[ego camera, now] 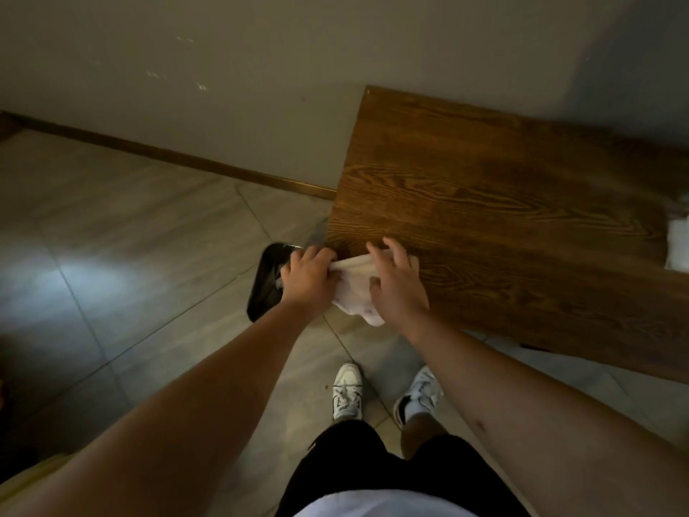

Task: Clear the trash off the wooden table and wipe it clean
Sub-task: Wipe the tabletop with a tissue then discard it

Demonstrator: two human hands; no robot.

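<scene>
We stand at the near left corner of the wooden table (503,203), both hands on a white cloth (356,285) that lies over the table's corner and hangs off its edge. Our left hand (309,279) grips one end of the cloth with curled fingers, just beside the table. Our right hand (397,283) presses on the cloth with fingers spread, thumb tucked against the fabric. Below the left hand, a black-lined trash bin (266,281) sits on the tiled floor (130,236). A blurred white object (678,242), perhaps paper, rests at the table's far right edge.
</scene>
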